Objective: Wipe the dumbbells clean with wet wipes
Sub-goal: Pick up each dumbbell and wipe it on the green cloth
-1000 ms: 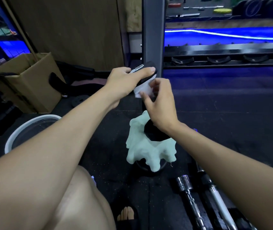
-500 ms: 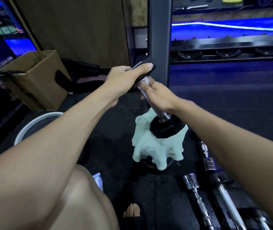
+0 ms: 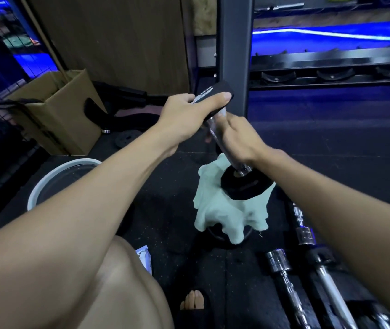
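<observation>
We see white lettering on the black top weight of a dumbbell (image 3: 215, 92), too blurred to read. The dumbbell stands tilted on the dark rubber floor (image 3: 165, 210): a chrome handle runs from that top weight down to a black, angular lower weight, which sits on a pale green cloth (image 3: 224, 212) bunched beneath it. Our left hand (image 3: 186, 115) grips the top weight, thumb laid over its edge. Our right hand (image 3: 239, 138) is curled round the chrome handle just below; whether a wipe lies under the fingers we cannot tell. Just behind the dumbbell rises a grey rack post (image 3: 234, 43). To the left a white-rimmed basin (image 3: 46, 181) and a cardboard box (image 3: 54, 110) stand apart from it. Chrome bars (image 3: 284, 276) lie at the floor's near right. Bare floor stretches right of the post.
</observation>
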